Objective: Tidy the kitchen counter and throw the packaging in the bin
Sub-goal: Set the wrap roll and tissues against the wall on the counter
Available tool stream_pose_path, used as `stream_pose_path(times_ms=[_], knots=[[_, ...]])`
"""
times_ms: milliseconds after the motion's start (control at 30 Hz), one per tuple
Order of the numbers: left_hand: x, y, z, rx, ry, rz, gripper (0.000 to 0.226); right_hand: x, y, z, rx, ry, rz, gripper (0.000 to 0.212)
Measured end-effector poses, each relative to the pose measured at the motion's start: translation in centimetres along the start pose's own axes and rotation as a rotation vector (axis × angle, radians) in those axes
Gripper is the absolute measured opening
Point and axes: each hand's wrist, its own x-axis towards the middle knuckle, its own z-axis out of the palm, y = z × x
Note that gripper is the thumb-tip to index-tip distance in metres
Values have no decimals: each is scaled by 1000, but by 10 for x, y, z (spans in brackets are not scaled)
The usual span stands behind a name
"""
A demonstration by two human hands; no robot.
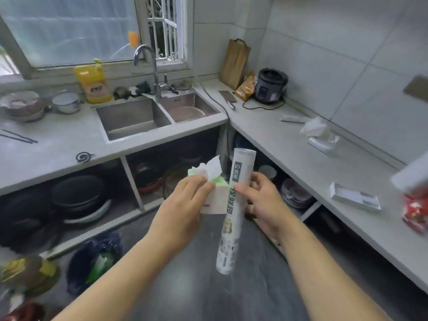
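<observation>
One wide-angle camera rides on my head, looking forward and down into the kitchen corner. My left hand (185,200) and right hand (266,205) sit nearest, at mid-frame below the lens. The floor (254,286) lies under them, the sink (129,117) and window (69,31) farther ahead, the counter (312,172) running off right.

A steel double sink (134,119) sits in the counter (46,154) below a window (69,31). A curved tap (154,70) rises behind its divider and a yellow bottle (92,84) stands to the left. In the far corner a wooden chopping board (235,63) leans against the tiled wall (324,54) with a dark rice cooker (271,85) near it, and dark pans (78,193) are stacked on the open shelf under the counter.
</observation>
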Motion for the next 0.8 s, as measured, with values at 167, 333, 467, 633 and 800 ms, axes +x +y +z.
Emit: stream_pose_path(times_ms=[167,333,467,633,800], knots=[[61,57,39,-15,-45,100,75,0,-14,-89,14,110,-27,35],[111,108,80,-34,-91,174,70,-1,-16,-168,14,196,-52,33],[139,138,105,-69,-145,229,70,-5,-15,-214,36,267,-45,31],[170,151,134,-113,-179,302,71,1,-8,-247,56,367,-26,28],[203,143,171,-206,-215,362,73,24,-2,-266,66,460,-10,26]])
